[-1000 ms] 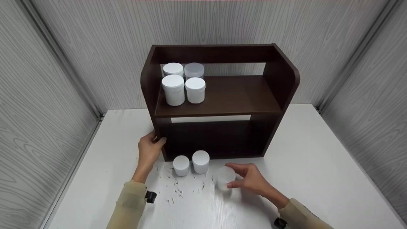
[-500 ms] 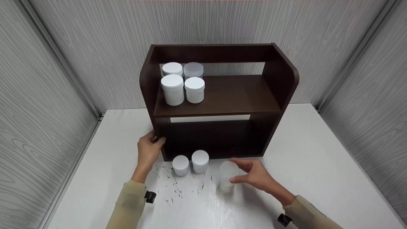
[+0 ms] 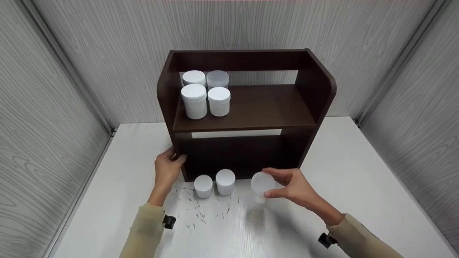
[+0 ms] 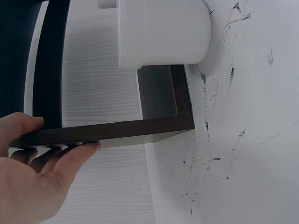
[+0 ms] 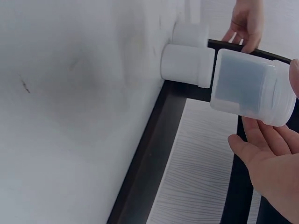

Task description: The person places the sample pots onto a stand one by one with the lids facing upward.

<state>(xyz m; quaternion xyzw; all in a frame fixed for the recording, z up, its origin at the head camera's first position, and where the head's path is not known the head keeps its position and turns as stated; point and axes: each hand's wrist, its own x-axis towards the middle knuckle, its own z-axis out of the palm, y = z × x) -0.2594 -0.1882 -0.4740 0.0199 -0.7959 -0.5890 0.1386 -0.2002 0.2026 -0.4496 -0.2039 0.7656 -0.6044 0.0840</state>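
The frosted, translucent jar (image 3: 263, 183) is upright in the air above the table (image 3: 362, 200), before the right half of the brown shelf (image 3: 269, 107) — lidded, smooth, with a bluish tint that may just be the shelf behind. The right hand (image 3: 296, 186) pinches it near the lid, probably to leave its base free. Leftward, two white jars (image 3: 225, 182) stand on the table; the left hand (image 3: 168, 170) grips the shelf's left side — likely steadying it. Four more jars (image 3: 195, 105) fill the upper board's left end.
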